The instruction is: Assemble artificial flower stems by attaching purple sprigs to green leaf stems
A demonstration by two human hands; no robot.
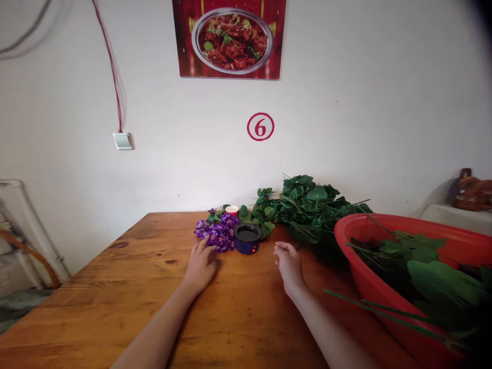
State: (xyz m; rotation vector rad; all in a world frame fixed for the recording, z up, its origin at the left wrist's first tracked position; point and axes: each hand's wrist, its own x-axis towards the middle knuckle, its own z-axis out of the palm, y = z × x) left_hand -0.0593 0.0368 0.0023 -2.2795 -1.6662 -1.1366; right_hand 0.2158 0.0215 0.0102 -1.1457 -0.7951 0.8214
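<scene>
My left hand (200,267) is open over the wooden table, its fingertips at the near edge of a cluster of purple artificial flowers (220,233). Just right of the flowers stands a small round dark pot (247,240) with a black rim and a lit red light on its front. My right hand (290,266) is to the right of the pot, apart from it, with its fingers curled together. Whether anything is pinched in them is too small to see. Behind the pot lies a pile of green artificial leaves (311,205).
A red plastic basin (357,256) with leaves and green stems (384,305) stands at the right, some stems sticking out over its rim. A small red and white cup (232,210) sits behind the flowers. The wooden table (134,271) meets a white wall (172,148) at the back.
</scene>
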